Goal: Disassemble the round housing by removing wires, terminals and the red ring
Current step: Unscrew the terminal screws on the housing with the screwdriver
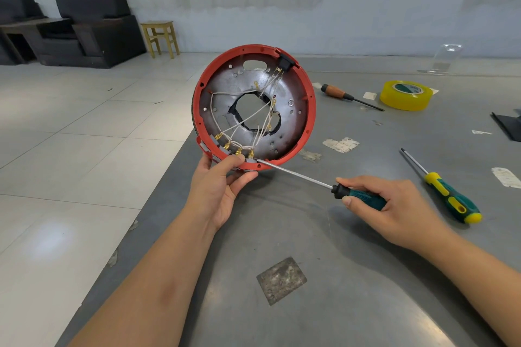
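— What do you hold at this moment?

— My left hand [222,191] holds the round housing [253,107] at its lower edge, thumb on the inner side and the other fingers behind the rim. I hold it up on its edge above the near-left part of the grey table [324,304], with the open inside turned to me.

— And the other hand?

— My right hand [394,205] grips the screwdriver [349,193] by its dark green handle, fingers curled around it. The thin metal shaft goes up and to the left, and its tip touches the lower rim of the housing, just beside my left thumb.

— What can you see inside the housing?

— The red ring [310,93] is on the housing, all around the dark metal plate. White wires [248,118] cross the plate and the big hole in the middle. At the bottom I count 4 brass terminals [239,151] in a row, each with a wire on it. Some loose ring terminals hang near the hole. A black switch block [286,60] sits at the upper right of the ring.

— Other things on the table?

— A second screwdriver [451,200], green and yellow, lies to the right of my right hand. Farther away lies a wooden-handled tool [338,93], and near it a roll of yellow tape [406,96].
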`<state>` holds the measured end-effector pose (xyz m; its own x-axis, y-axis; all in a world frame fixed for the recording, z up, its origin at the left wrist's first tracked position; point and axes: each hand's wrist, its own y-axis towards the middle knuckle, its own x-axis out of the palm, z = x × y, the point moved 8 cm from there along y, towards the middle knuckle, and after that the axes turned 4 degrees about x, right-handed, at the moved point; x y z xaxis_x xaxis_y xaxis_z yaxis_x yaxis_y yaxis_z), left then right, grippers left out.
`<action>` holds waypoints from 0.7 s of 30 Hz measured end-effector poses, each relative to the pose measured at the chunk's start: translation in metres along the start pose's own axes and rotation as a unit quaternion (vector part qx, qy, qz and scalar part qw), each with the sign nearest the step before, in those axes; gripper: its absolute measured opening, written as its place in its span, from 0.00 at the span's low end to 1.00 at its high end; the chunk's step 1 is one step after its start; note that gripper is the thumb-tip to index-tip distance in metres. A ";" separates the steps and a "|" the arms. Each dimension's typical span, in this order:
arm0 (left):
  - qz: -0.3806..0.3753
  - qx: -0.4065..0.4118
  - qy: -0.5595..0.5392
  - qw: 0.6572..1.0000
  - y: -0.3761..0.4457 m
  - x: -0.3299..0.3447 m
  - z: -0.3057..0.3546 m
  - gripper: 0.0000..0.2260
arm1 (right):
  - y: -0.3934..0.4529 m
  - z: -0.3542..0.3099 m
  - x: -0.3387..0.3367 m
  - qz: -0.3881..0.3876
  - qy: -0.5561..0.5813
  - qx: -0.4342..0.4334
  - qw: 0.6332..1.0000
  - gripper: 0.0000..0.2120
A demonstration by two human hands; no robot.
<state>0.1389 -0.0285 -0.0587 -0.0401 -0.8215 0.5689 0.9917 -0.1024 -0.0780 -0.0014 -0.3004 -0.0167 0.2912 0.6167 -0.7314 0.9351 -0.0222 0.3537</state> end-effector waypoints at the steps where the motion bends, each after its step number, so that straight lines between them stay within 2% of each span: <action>1: -0.001 0.002 -0.001 1.000 0.000 0.000 0.000 0.18 | 0.000 0.000 0.000 -0.001 -0.001 0.002 1.000 0.15; 12: 0.028 -0.008 -0.041 0.999 0.003 -0.006 -0.003 0.11 | 0.001 -0.002 0.017 -0.003 0.016 0.010 1.000 0.15; 21: 0.037 -0.004 -0.049 0.998 0.003 -0.007 -0.005 0.14 | -0.003 -0.002 0.024 -0.019 0.009 0.009 1.000 0.14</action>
<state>0.1418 -0.0258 -0.0669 0.0454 -0.7682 0.6386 0.9904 -0.0492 -0.1295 0.0023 -0.2843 -0.0341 0.2520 0.6310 -0.7337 0.9490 -0.0127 0.3150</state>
